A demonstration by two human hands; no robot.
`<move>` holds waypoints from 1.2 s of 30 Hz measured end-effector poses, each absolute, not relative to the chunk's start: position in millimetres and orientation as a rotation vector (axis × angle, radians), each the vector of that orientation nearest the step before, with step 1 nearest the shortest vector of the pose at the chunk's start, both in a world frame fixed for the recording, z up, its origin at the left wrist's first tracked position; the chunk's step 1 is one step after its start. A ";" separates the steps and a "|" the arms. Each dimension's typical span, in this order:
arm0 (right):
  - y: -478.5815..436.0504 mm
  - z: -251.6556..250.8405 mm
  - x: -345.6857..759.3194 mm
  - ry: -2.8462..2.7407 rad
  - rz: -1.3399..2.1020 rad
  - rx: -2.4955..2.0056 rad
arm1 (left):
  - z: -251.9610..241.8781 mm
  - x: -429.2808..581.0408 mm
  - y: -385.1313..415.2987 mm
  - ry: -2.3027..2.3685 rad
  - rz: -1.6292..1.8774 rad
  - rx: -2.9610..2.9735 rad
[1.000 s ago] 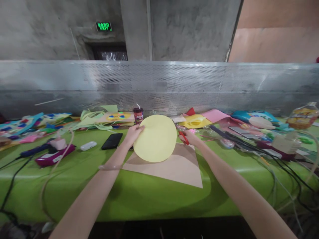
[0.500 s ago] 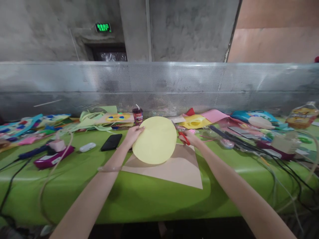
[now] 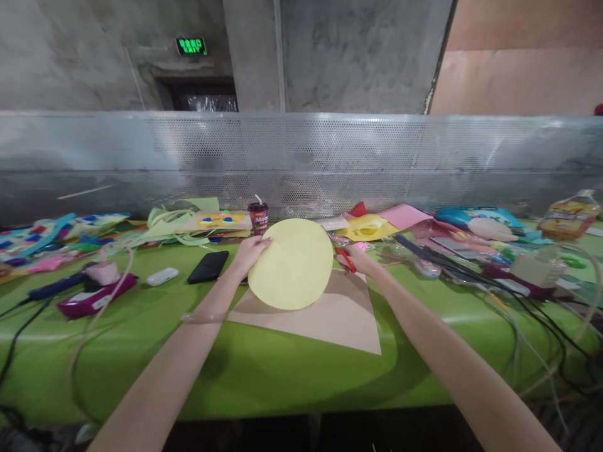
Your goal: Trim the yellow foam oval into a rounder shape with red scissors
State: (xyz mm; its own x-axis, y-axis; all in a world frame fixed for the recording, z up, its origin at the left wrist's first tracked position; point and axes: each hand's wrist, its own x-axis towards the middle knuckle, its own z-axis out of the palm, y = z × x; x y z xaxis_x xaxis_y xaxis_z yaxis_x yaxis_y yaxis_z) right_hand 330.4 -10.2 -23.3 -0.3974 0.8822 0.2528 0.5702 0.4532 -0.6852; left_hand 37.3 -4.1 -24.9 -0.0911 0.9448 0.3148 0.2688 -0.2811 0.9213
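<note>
Grey concrete wall (image 3: 358, 56) up at the back, a perforated metal panel (image 3: 330, 150) running across in front of it, and a glossy green tabletop (image 3: 264, 380) right here before me! From my head camera, the pale yellow paper circle (image 3: 291, 263) sits dead centre, raised and facing me, and it is my landmark for everything else. My left hand (image 3: 250, 253) pinches it at its upper left edge, thumb on the near face, a clear bracelet (image 3: 202, 318) around that wrist. Just beside its right edge, my right hand (image 3: 362, 260) grips the red-handled scissors (image 3: 347, 259); whether the blades touch the paper, I cannot tell. Below the circle, partly hidden by it, a beige sheet (image 3: 339, 320) lies on the green. Just behind its upper left, a dark cup (image 3: 259, 216) stands upright with a white straw. Over to the circle's left, a black phone (image 3: 208, 267) lies flat, then a small white case (image 3: 162, 276), then a purple object (image 3: 97, 298) farther out. Behind it to the right, yellow paper (image 3: 360, 229) and pink paper (image 3: 405, 215) lie together, and far right of the circle stands a bottle (image 3: 568, 216) of amber liquid!
</note>
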 end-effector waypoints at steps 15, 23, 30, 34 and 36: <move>-10.3 -15.7 333.7 -2.115 0.647 -1.280 | -23.7 37.3 -4.5 1.351 1.414 1.565; -8.4 -19.4 332.0 -2.062 0.733 -1.290 | -24.3 37.5 -3.9 1.344 1.386 1.563; -5.0 -22.8 333.0 -2.068 0.709 -1.310 | -23.2 38.7 -6.3 1.340 1.382 1.564; -7.5 -21.3 332.1 -2.086 0.683 -1.314 | -23.1 38.6 -6.8 1.353 1.375 1.554; -8.4 -20.7 331.7 -2.099 0.658 -1.318 | -23.2 38.3 -6.8 1.347 1.371 1.549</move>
